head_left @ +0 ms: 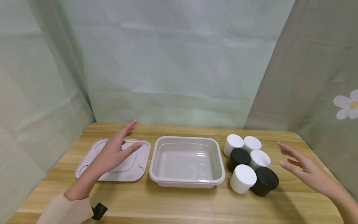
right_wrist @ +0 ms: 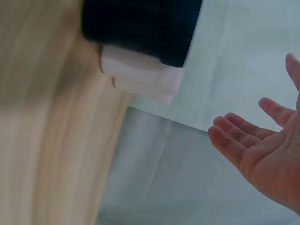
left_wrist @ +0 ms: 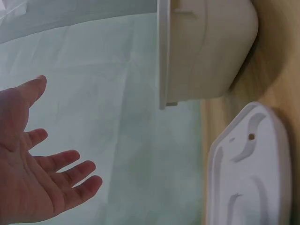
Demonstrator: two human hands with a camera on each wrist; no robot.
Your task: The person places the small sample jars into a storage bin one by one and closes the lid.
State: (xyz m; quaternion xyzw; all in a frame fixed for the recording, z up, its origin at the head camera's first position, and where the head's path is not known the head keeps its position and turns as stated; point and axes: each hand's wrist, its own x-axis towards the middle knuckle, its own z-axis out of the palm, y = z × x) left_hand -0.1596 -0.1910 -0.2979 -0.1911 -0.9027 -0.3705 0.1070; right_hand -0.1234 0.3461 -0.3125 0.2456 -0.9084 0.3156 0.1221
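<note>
My left hand [head_left: 116, 152] hovers above a flat white lid [head_left: 131, 165], its thumb and fingers spread and nothing held. A pale rectangular plastic tub [head_left: 185, 180] stands uncovered at the middle of the table, with no contents visible. To its right sits a cluster of round lidded jars: several white ones, such as the front white jar [head_left: 243, 179], and two black ones, the rear black jar [head_left: 239, 158] and the front black jar [head_left: 264, 182]. My right hand [head_left: 307, 171] is in the air right of the jars, fingers extended and apart from them. Both palms show in the wrist views.
The wooden table [head_left: 184, 205] carries everything. Pale green cloth [head_left: 179, 68] hangs behind it and along both sides, with a printed daisy [head_left: 348, 105] at the right. A small black object [head_left: 99, 211] is by the left sleeve cuff.
</note>
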